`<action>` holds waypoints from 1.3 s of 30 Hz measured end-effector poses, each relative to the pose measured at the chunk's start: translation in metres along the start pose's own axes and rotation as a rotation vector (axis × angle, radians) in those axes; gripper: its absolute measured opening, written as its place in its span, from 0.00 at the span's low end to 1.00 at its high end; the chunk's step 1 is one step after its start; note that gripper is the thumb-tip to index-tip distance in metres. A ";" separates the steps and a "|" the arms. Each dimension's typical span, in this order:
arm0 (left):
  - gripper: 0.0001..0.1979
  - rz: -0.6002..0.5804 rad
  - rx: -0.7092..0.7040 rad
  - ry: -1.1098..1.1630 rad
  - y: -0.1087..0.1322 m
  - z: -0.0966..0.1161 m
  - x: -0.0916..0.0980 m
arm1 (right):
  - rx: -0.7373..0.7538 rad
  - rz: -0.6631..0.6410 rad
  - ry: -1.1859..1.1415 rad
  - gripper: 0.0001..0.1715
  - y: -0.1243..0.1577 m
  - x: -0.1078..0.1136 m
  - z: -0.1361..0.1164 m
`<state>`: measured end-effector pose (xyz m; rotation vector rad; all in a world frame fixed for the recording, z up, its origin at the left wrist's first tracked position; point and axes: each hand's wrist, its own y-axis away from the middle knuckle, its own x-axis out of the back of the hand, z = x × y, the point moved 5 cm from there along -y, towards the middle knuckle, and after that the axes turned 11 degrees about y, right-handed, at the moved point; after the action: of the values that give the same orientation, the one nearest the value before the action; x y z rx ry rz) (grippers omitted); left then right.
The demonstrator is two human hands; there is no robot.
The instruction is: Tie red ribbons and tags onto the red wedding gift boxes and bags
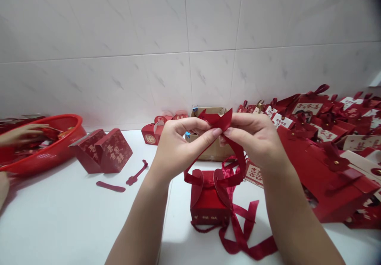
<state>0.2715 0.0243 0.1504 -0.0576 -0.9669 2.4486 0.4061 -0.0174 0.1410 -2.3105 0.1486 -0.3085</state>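
Note:
Both hands are raised in the middle of the view, their fingertips close together. My left hand (pixel 184 146) is closed, thumb and fingers pinching a red ribbon (pixel 219 121). Just beside it, my right hand (pixel 257 138) pinches the same ribbon. Its pointed ends stick up above my thumbs, and its two sides run down to a small red gift box (pixel 210 203). The box stands upright on the white table below my hands, with rounded flaps at its top. A dark red twisted cord (pixel 205 229) lies at its front. Fingers partly hide where the ribbon sides meet.
Loose ribbon (pixel 242 241) trails right of the box. A cardboard box (pixel 212 151) stands behind. Many finished-looking red boxes (pixel 324 169) crowd the right. Two red boxes (pixel 114 149) and flat strips (pixel 110 186) lie left. Another person's hand (pixel 25 134) reaches into a red basin (pixel 64 153).

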 end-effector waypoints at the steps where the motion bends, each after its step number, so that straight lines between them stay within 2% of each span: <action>1: 0.06 0.002 0.005 -0.011 0.000 -0.001 0.000 | 0.000 -0.025 -0.018 0.14 0.000 -0.001 0.000; 4: 0.08 0.013 0.025 -0.036 -0.001 -0.004 0.001 | -0.022 -0.114 -0.031 0.12 0.000 -0.004 0.000; 7: 0.08 0.010 0.042 -0.020 -0.002 -0.006 0.000 | -0.092 -0.119 -0.001 0.08 0.001 -0.004 0.002; 10: 0.07 0.002 0.076 0.018 -0.002 -0.008 0.000 | -0.216 -0.127 -0.111 0.12 0.001 -0.007 0.010; 13: 0.08 -0.083 0.187 0.085 -0.002 -0.012 -0.003 | -0.286 -0.186 -0.280 0.14 0.000 -0.010 0.019; 17: 0.08 -0.218 0.356 0.079 -0.001 -0.017 -0.003 | -0.187 -0.176 -0.269 0.14 -0.005 -0.001 0.026; 19: 0.08 -0.258 0.362 0.070 -0.002 -0.018 -0.001 | -0.106 -0.216 -0.202 0.15 -0.006 0.004 0.024; 21: 0.09 -0.290 0.353 0.088 -0.004 -0.019 0.000 | -0.047 -0.311 -0.079 0.15 -0.004 0.008 0.021; 25: 0.10 -0.311 0.385 0.046 -0.004 -0.023 0.001 | 0.082 -0.467 0.303 0.12 0.002 0.010 0.010; 28: 0.10 -0.325 0.423 -0.027 -0.002 -0.023 0.001 | 0.198 -0.456 0.561 0.11 0.003 0.008 0.004; 31: 0.10 -0.293 0.421 -0.050 -0.001 -0.020 0.001 | 0.236 -0.404 0.730 0.14 0.002 0.005 0.003; 35: 0.09 -0.179 0.340 -0.073 -0.003 -0.015 0.005 | 0.223 -0.366 0.813 0.18 0.001 0.002 0.007; 39: 0.15 -0.143 0.314 -0.103 -0.004 -0.019 0.007 | 0.208 -0.344 0.836 0.18 -0.001 0.002 0.009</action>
<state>0.2710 0.0420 0.1400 0.2392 -0.5947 2.4580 0.4105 -0.0103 0.1361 -1.8621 0.1193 -1.3835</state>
